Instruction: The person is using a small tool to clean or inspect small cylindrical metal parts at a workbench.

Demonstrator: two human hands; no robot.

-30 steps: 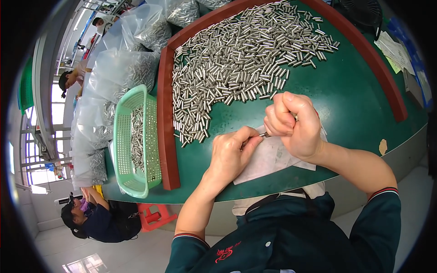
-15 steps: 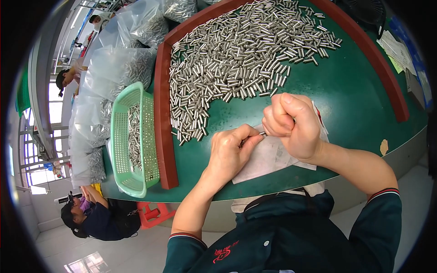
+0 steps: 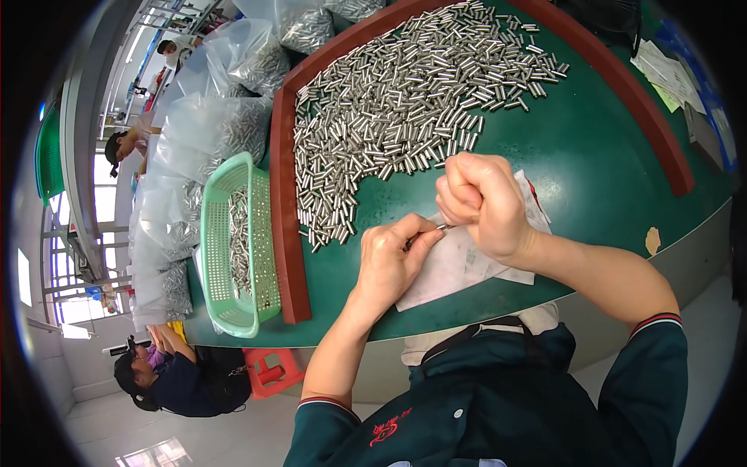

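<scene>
My left hand (image 3: 391,255) is closed in a pinch, thumb against forefinger, on a small shiny metal pin (image 3: 443,226) whose end pokes out toward the right. Right beside it my right hand (image 3: 484,204) is curled into a fist with the thumb side up. What that fist holds, if anything, is hidden by its fingers. Under both hands lies a stained white cloth (image 3: 447,272) on the green tabletop. Beyond them a broad heap of metal pins (image 3: 405,93) spreads over the table.
Dark red rails (image 3: 286,210) border the heap. Left of them stands a light green plastic basket (image 3: 266,307) holding more pins. Clear bags (image 3: 253,58) of pins line the far left. Papers (image 3: 665,74) lie at the right. A red stool (image 3: 272,372) and other people are at the left.
The whole view has shifted slightly. Both hands keep nearly the same closed pose, close together over the cloth, with the pin still in my left hand.
</scene>
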